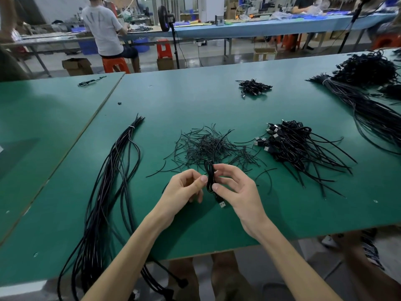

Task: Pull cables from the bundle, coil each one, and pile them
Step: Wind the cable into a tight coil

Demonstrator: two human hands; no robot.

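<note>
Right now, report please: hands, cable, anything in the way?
Coiled cable pinched in right hand; left hand thumb against it, grip unclear. Its plug hangs below. Nothing blocking.

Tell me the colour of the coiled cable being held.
The coiled cable is black, its plug silver; head view shows it.

Black cables point(303, 148), green table point(195, 101), orange stools point(116, 64)

- Green matte worktable point(195, 105): butted against second green tabletop point(43, 127) at left, seam visible between them.
- Long blue-topped workbench point(260, 27): located across aisle.
- Person in white T-shirt point(104, 27): seated on orange plastic stool point(115, 64), back turned.
- Red plastic stool point(164, 48): placed right of person.
- Black round fan on stand point(163, 18): positioned just beside red stool.
- Open brown cardboard box point(77, 66): set on floor, left of orange stool.
- Blue plastic bins point(141, 44): stored under bench.
</note>
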